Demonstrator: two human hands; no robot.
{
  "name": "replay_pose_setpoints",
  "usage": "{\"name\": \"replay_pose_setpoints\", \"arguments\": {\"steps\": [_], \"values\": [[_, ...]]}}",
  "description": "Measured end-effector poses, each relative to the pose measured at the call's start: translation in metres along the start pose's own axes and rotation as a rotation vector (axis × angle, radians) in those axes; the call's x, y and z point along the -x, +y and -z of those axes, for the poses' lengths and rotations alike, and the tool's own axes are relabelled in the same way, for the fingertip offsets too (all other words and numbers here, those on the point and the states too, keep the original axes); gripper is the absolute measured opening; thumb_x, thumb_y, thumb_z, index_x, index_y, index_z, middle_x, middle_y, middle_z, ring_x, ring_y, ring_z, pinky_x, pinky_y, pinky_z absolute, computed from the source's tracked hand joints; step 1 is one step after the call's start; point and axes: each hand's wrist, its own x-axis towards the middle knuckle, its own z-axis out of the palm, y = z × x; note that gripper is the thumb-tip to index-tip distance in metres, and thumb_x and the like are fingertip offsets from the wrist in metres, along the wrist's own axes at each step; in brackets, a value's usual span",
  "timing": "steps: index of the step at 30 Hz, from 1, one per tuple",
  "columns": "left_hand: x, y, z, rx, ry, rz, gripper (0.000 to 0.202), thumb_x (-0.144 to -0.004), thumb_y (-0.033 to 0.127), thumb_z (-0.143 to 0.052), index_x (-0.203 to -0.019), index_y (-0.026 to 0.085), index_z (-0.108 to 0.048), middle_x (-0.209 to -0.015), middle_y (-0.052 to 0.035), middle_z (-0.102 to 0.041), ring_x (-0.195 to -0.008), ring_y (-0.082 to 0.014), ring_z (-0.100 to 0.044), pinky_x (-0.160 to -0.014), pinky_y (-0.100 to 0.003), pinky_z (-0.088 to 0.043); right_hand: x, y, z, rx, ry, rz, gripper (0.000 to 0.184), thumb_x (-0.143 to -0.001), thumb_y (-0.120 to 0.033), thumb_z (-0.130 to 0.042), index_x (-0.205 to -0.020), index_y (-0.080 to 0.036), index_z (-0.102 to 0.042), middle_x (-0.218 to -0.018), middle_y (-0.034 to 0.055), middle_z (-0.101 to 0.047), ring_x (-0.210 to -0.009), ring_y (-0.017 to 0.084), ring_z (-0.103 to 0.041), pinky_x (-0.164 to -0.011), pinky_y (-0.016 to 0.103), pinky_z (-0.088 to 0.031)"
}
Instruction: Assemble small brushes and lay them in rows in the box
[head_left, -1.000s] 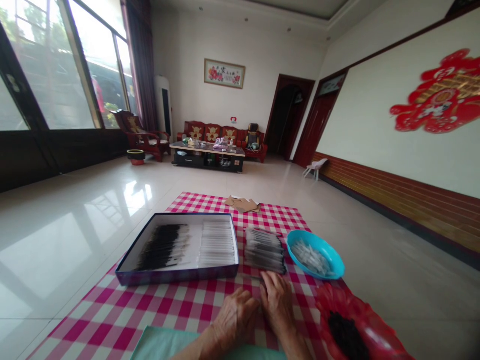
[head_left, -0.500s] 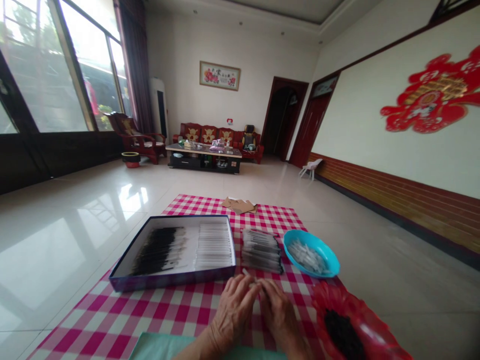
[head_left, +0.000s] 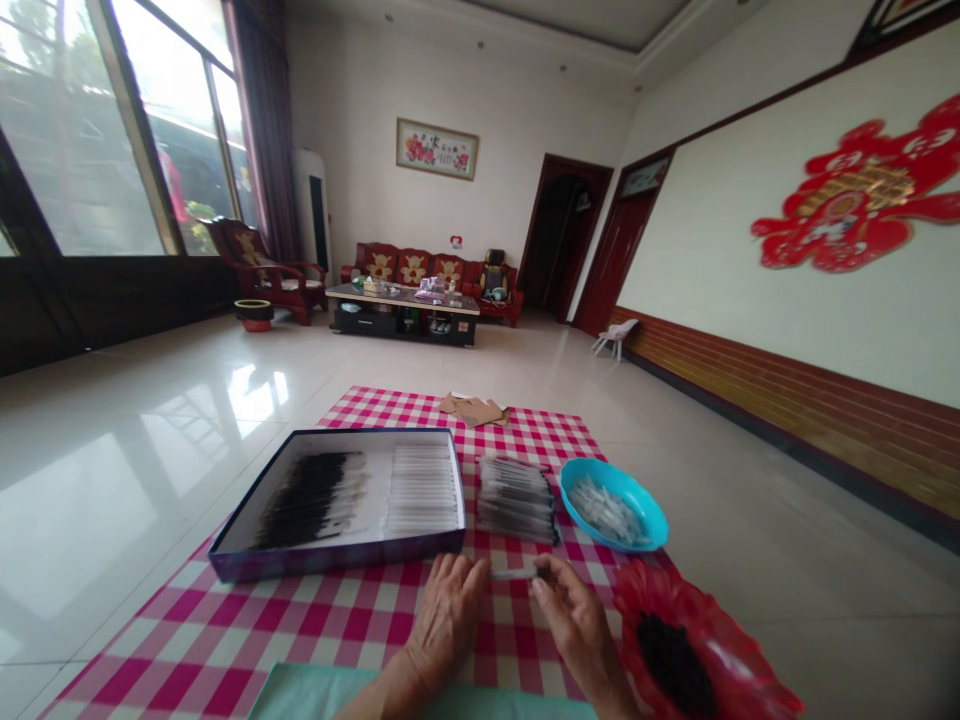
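Observation:
My left hand (head_left: 444,617) and my right hand (head_left: 571,617) hover over the red-and-white checked cloth (head_left: 247,630). Between their fingertips they pinch a thin pale stick-like piece (head_left: 514,574), held level. Just beyond lies a stack of similar pieces (head_left: 517,497). A shallow dark box (head_left: 330,555) to the left holds rows of black-tipped and clear pieces. A blue bowl (head_left: 652,530) with small white bits sits to the right.
A red plastic bag (head_left: 731,650) with dark material lies at lower right. Flattened cardboard (head_left: 472,408) rests at the cloth's far edge. A teal cloth (head_left: 300,700) covers my lap. Glossy tiled floor surrounds the cloth; a coffee table (head_left: 405,310) and sofa stand far back.
My hands rose from the cloth beside the stack and drew slightly apart, now holding a thin piece stretched between them. The view shifted a little to the right.

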Motion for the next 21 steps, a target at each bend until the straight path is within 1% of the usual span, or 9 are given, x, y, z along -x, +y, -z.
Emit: {"name": "replay_pose_setpoints", "arguments": {"steps": [2,4,7,9,11,13,17,19,21], "values": [[0.0,-0.002,0.0,-0.003,-0.002,0.001,0.031,-0.084,0.007,-0.042,-0.109,0.02,-0.056,-0.085,-0.0039,-0.057,-0.079,-0.0204,-0.049,-0.074,-0.034,-0.039,0.001,0.004,-0.001,-0.14,0.058,-0.102,0.036,-0.072,-0.045,-0.064,-0.094,-0.016,-0.066,-0.085,0.0095,-0.071,-0.072,0.025,-0.068,-0.065,0.033,-0.056],[-0.002,-0.001,0.001,-0.017,0.012,-0.016,0.032,-0.084,0.007,-0.043,-0.111,0.021,-0.055,-0.084,-0.0037,-0.058,-0.079,-0.0206,-0.05,-0.075,-0.035,-0.039,0.003,0.006,-0.006,-0.218,0.105,-0.19,0.039,-0.069,-0.048,-0.067,-0.091,-0.016,-0.068,-0.082,0.0088,-0.071,-0.069,0.025,-0.068,-0.064,0.034,-0.056],[-0.003,0.004,0.002,-0.029,0.062,-0.065,0.035,-0.085,0.01,-0.044,-0.118,0.021,-0.05,-0.087,-0.0035,-0.06,-0.081,-0.0204,-0.052,-0.081,-0.038,-0.038,0.005,0.009,-0.015,-0.251,0.083,-0.244,0.039,-0.066,-0.049,-0.07,-0.087,-0.016,-0.07,-0.081,0.0084,-0.072,-0.069,0.025,-0.068,-0.064,0.034,-0.055],[-0.004,0.009,0.0,-0.013,0.083,-0.088,0.031,-0.086,0.011,-0.043,-0.115,0.022,-0.05,-0.087,-0.0025,-0.06,-0.079,-0.0194,-0.053,-0.082,-0.038,-0.038,0.005,0.012,-0.022,-0.258,0.015,-0.249,0.037,-0.066,-0.05,-0.07,-0.082,-0.016,-0.07,-0.079,0.0086,-0.072,-0.069,0.025,-0.067,-0.063,0.033,-0.055],[-0.003,0.014,-0.003,0.02,0.076,-0.096,0.022,-0.086,0.011,-0.043,-0.103,0.023,-0.052,-0.083,-0.0007,-0.059,-0.075,-0.0176,-0.053,-0.077,-0.034,-0.04,0.005,0.017,-0.028,-0.254,-0.036,-0.247,0.037,-0.069,-0.051,-0.068,-0.079,-0.016,-0.07,-0.075,0.0084,-0.072,-0.068,0.024,-0.067,-0.061,0.031,-0.054],[-0.002,0.015,-0.008,0.04,0.066,-0.084,0.017,-0.085,0.01,-0.044,-0.092,0.023,-0.053,-0.079,0.0005,-0.058,-0.072,-0.0166,-0.052,-0.07,-0.03,-0.04,0.004,0.022,-0.032,-0.223,-0.037,-0.236,0.037,-0.07,-0.053,-0.065,-0.077,-0.016,-0.069,-0.073,0.008,-0.072,-0.065,0.023,-0.066,-0.057,0.029,-0.052],[0.0,0.011,-0.012,0.021,0.093,-0.04,0.011,-0.087,0.014,-0.047,-0.088,0.023,-0.052,-0.079,0.0002,-0.057,-0.072,-0.0165,-0.052,-0.066,-0.029,-0.04,0.003,0.026,-0.034,-0.109,-0.013,-0.209,0.039,-0.071,-0.055,-0.063,-0.073,-0.016,-0.068,-0.063,0.0058,-0.069,-0.055,0.019,-0.061,-0.048,0.025,-0.047],[-0.001,0.009,-0.011,0.018,0.097,-0.063,0.01,-0.088,0.015,-0.046,-0.085,0.023,-0.052,-0.077,0.0001,-0.056,-0.071,-0.0158,-0.052,-0.065,-0.028,-0.039,0.003,0.025,-0.034,-0.06,-0.012,-0.196,0.038,-0.072,-0.054,-0.062,-0.071,-0.016,-0.067,-0.063,0.0055,-0.069,-0.056,0.019,-0.061,-0.05,0.025,-0.047],[-0.002,0.008,-0.009,0.02,0.083,-0.105,0.013,-0.089,0.015,-0.044,-0.081,0.022,-0.051,-0.074,0.0005,-0.055,-0.068,-0.0151,-0.051,-0.063,-0.027,-0.038,0.004,0.023,-0.032,-0.042,-0.011,-0.179,0.037,-0.073,-0.052,-0.062,-0.072,-0.016,-0.068,-0.067,0.0061,-0.071,-0.062,0.021,-0.064,-0.055,0.026,-0.05]]}}
